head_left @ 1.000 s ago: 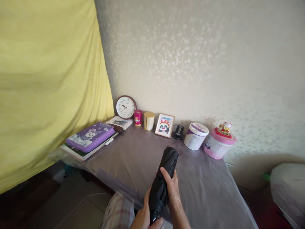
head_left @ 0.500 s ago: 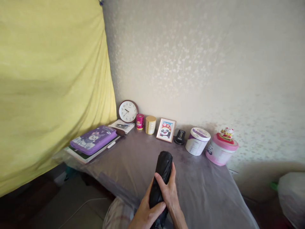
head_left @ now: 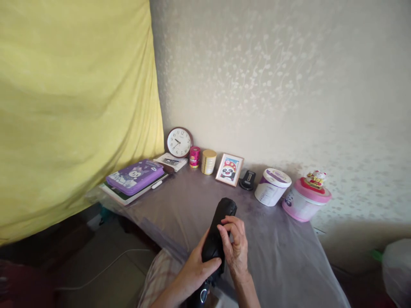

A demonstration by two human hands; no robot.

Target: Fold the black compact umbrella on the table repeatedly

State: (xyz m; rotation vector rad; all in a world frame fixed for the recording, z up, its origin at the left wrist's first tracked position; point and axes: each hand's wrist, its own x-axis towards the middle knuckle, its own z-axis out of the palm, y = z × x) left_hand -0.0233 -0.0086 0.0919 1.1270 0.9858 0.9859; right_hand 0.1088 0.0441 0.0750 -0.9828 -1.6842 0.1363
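Over the grey table [head_left: 272, 252], lower centre of frame: clasping a black folded umbrella [head_left: 213, 241], slanted lengthwise up-right, in left hand [head_left: 199, 267]; curling fingers of right hand [head_left: 236, 248] at its upper right side, cannot tell if pinching.

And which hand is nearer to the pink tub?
The right hand, at the black umbrella, is nearer, in front and left of the pink tub. The left hand, gripping the umbrella, is farther left.
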